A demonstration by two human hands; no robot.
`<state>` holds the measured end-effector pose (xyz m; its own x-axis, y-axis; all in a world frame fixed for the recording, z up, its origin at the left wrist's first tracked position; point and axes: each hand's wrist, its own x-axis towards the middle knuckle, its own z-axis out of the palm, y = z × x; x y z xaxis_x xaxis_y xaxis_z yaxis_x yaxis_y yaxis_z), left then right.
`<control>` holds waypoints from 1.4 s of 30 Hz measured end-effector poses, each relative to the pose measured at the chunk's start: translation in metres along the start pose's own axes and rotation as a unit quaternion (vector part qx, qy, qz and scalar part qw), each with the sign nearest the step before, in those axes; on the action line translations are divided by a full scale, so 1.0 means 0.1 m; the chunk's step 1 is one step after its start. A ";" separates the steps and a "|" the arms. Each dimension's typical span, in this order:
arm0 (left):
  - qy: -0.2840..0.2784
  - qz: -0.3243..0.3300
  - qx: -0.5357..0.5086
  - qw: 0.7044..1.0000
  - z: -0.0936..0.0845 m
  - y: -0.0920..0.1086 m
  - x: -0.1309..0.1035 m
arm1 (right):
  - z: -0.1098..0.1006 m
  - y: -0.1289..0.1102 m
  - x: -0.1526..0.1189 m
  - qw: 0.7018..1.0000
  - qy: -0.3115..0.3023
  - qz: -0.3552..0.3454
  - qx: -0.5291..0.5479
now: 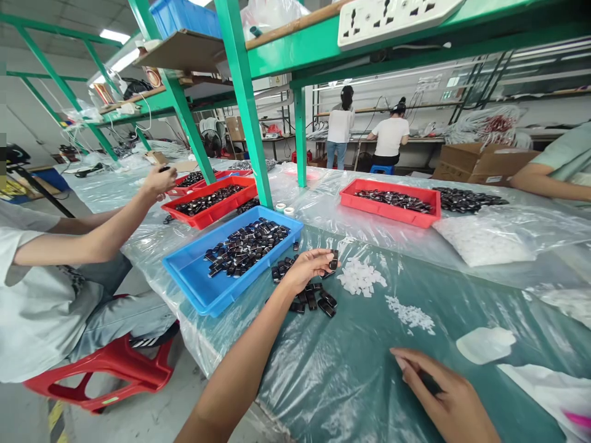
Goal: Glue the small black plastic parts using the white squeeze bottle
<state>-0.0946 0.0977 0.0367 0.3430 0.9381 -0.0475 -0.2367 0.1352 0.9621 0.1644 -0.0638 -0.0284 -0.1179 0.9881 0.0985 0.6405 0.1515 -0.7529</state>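
My left hand [310, 269] reaches over the table and pinches a small black rectangular piece [333, 259] between thumb and fingertips. Beneath and beside it lies a loose pile of similar black pieces [311, 298]. Just to its right sits a heap of small white flat parts [361, 278], and beyond that a heap of finer white bits [410, 315]. My right hand [446, 397] hovers low at the front right, thumb and forefinger stretched out and slightly apart. A dark patch shows between them; I cannot make out more. A blue tray [187, 286] of black pieces stands to the left.
Red trays [210, 216] of black parts stand beyond the blue tray, beside a green post [244, 104]. Another red tray [392, 218] stands at the back, near a plastic bag of white parts [489, 237]. A co-worker's arm [92, 237] is at left; another person's arm [545, 181] at right.
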 end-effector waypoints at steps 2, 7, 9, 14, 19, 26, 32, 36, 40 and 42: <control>-0.008 -0.006 -0.010 1.000 0.02 0.00 -0.01 | 0.00 -0.01 0.00 1.000 0.003 0.000 0.002; -0.009 -0.027 -0.011 1.000 0.08 -0.05 -0.02 | 0.00 0.00 0.00 1.000 0.017 -0.021 -0.016; -0.007 -0.035 -0.002 0.999 0.11 -0.09 -0.02 | 0.00 0.00 -0.01 0.999 0.025 -0.031 -0.024; -0.018 -0.052 0.019 0.998 0.19 -0.15 -0.03 | -0.01 -0.03 -0.02 0.998 0.036 -0.041 -0.027; -0.025 -0.047 0.018 0.998 0.21 -0.17 -0.04 | -0.02 -0.07 -0.01 0.998 0.034 -0.048 -0.029; -0.040 -0.045 -0.007 0.998 0.24 -0.15 -0.05 | -0.03 -0.07 -0.02 0.998 0.033 -0.047 -0.022; -0.052 -0.045 -0.017 0.998 0.25 -0.13 -0.07 | -0.01 -0.04 -0.02 0.999 0.019 -0.036 -0.013; -0.039 -0.021 -0.004 0.999 0.26 -0.14 -0.07 | 0.00 -0.03 -0.02 0.999 0.020 -0.038 -0.015; -0.011 0.009 -0.008 1.000 0.28 -0.17 -0.06 | -0.02 -0.08 -0.01 0.999 0.019 -0.034 -0.012; -0.017 0.011 -0.022 1.000 0.30 -0.18 -0.06 | -0.03 -0.10 0.00 0.999 0.025 -0.036 -0.010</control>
<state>-0.0653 0.0797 0.0281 0.3677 0.9298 -0.0171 -0.2844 0.1299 0.9499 0.1605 -0.0651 -0.0192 -0.1252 0.9748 0.1846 0.6464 0.2213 -0.7302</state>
